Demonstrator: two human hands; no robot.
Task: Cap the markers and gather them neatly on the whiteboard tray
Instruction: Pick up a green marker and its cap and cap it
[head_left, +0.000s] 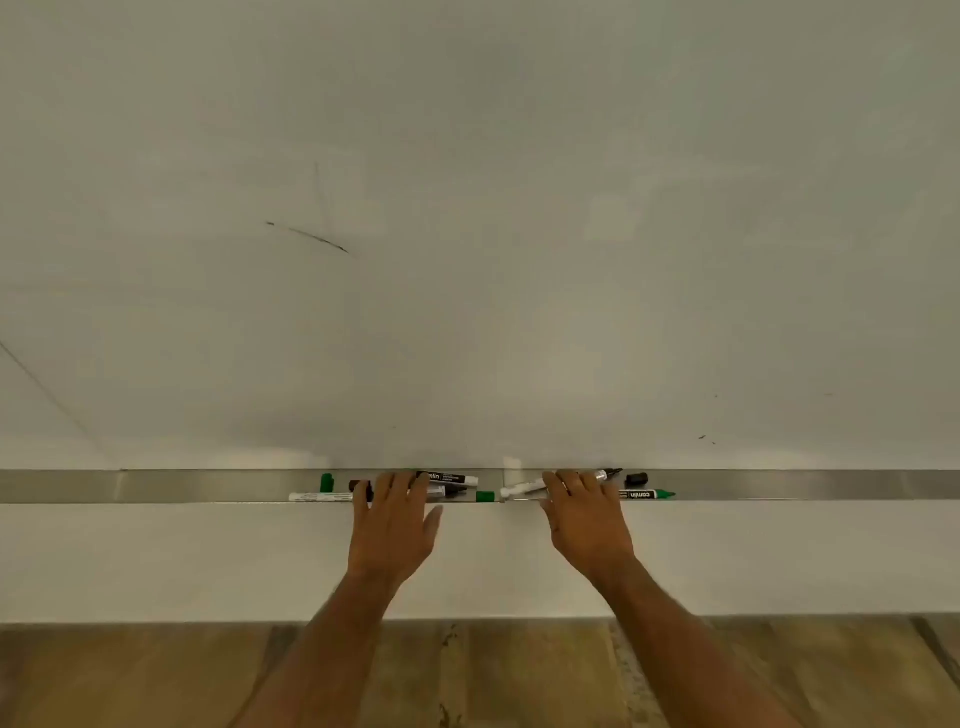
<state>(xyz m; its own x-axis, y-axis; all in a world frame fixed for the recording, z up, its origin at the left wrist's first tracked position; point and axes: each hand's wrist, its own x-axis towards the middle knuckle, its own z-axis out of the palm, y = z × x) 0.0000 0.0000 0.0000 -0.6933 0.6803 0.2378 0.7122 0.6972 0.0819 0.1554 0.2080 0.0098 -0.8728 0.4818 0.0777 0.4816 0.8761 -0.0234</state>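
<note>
- Left hand (393, 525), fingers spread flat, and right hand (584, 519), also loose, grip nothing.
- Slim plastic markers (451, 478) lie under both on the brushed-metal tray (779, 486).
- Green cap (485, 496) sits between them; tray ends clear.

Most of the view is filled by a large, pale, glossy white board surface (478, 208), marked by a short dark stroke (311, 238) at ten o'clock and small specks (702, 437) at four o'clock. A plain white wall panel (156, 561) is seen below, and brown wood-patterned flooring (519, 675) at six o'clock. Soft, even light is cast throughout.
</note>
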